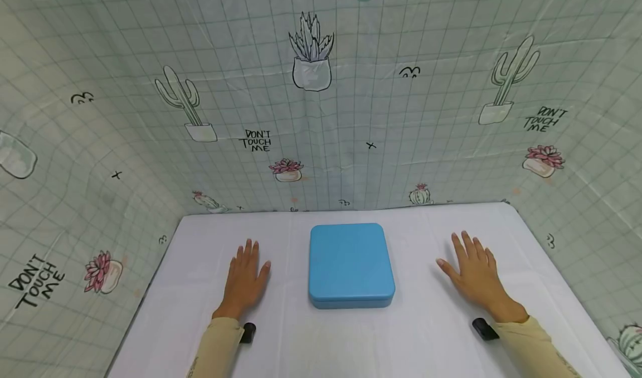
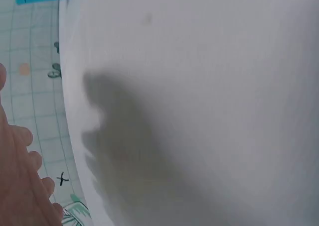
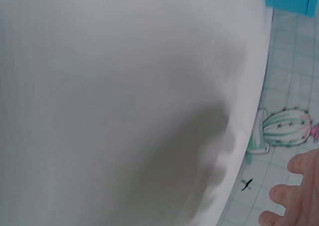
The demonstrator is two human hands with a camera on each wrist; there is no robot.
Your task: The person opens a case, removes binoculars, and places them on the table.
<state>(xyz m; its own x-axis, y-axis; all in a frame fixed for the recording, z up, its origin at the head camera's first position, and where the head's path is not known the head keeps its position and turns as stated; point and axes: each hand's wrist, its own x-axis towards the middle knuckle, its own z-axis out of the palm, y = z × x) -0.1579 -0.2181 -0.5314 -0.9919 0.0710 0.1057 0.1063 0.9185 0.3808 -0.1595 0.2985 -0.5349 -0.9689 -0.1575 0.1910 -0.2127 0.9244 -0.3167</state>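
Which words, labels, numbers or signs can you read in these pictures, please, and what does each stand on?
"DON'T TOUCH ME": printed three times on the patterned cloth.
"X": small crosses printed on the same cloth; its curly squiggles spell nothing readable.
Too small to read: marks on the left sleeve and right sleeve.
Blue box: no lettering shows.

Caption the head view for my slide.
Bare left hand and right hand flank a rounded square blue box on a white cloth-covered table.
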